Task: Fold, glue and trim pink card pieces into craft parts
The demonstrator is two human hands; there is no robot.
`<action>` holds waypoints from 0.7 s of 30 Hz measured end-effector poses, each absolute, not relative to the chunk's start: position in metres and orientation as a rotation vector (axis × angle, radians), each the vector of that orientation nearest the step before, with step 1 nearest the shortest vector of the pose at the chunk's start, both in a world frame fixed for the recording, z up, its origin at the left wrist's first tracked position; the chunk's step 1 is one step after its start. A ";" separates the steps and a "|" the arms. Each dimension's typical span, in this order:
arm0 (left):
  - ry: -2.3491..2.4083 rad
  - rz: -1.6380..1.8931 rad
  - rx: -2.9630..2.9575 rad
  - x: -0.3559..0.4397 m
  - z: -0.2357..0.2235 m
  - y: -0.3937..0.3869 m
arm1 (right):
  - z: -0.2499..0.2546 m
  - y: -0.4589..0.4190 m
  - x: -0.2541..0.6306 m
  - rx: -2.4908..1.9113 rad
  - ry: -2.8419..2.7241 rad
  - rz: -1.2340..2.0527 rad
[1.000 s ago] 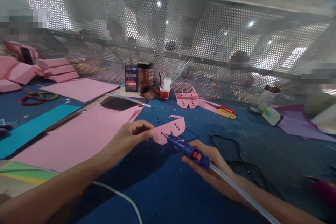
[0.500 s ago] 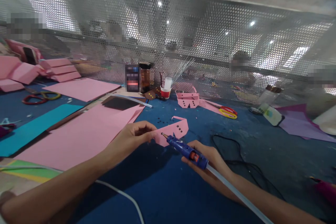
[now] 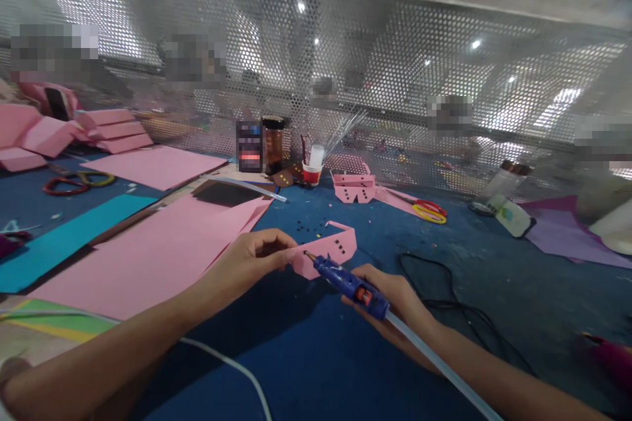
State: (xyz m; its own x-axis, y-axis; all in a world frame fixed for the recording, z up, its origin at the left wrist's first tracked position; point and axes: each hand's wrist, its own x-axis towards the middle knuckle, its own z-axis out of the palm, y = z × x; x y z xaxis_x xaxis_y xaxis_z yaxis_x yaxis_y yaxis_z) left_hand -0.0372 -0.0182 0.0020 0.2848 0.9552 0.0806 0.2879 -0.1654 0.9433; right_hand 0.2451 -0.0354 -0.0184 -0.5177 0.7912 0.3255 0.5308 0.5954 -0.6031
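Observation:
My left hand (image 3: 264, 251) pinches the left end of a folded pink paper piece (image 3: 326, 251), which carries small black squares near its right end. Wrapped around a blue glue gun (image 3: 348, 283) is my right hand (image 3: 388, 289). The gun's metal tip meets or nearly meets the paper close to my left fingers. A long translucent glue stick (image 3: 439, 365) runs out of the gun's back end. Beyond the hands, tiny black bits (image 3: 307, 229) lie scattered on the blue tabletop. Another folded pink piece with black squares (image 3: 354, 189) stands farther back.
Pink sheets (image 3: 138, 256) and a teal strip (image 3: 74, 240) cover the left side. Red-and-yellow scissors (image 3: 429, 212) lie behind. A paper cup (image 3: 312, 173) and a jar (image 3: 273, 145) stand by the perforated metal screen (image 3: 385, 66). A black cable (image 3: 444, 302) crosses at right.
The pink paper piece has tilted and shifted very slightly, with the glue gun's tip staying at its left end. Both hands keep their hold.

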 end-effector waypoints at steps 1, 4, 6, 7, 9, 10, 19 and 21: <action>1.152 0.924 1.651 -0.037 0.002 -0.018 | -0.019 -0.035 0.246 -1.015 -2.240 0.580; 1.140 0.922 1.662 -0.038 0.000 -0.017 | -0.021 -0.034 0.246 -0.975 -2.233 0.561; 1.137 0.919 1.668 -0.038 0.000 -0.016 | -0.021 -0.034 0.247 -0.971 -2.226 0.547; 1.140 0.918 1.669 -0.038 0.000 -0.016 | -0.021 -0.034 0.246 -0.974 -2.221 0.542; 1.150 0.918 1.668 -0.037 0.000 -0.016 | -0.021 -0.035 0.246 -0.981 -2.217 0.538; 1.154 0.919 1.666 -0.037 0.000 -0.016 | -0.020 -0.036 0.246 -0.983 -2.219 0.537; 1.150 0.931 1.654 -0.037 0.004 -0.020 | -0.020 -0.037 0.248 -0.987 -2.275 0.496; 1.152 0.930 1.654 -0.037 0.004 -0.019 | -0.022 -0.035 0.249 -0.980 -2.287 0.494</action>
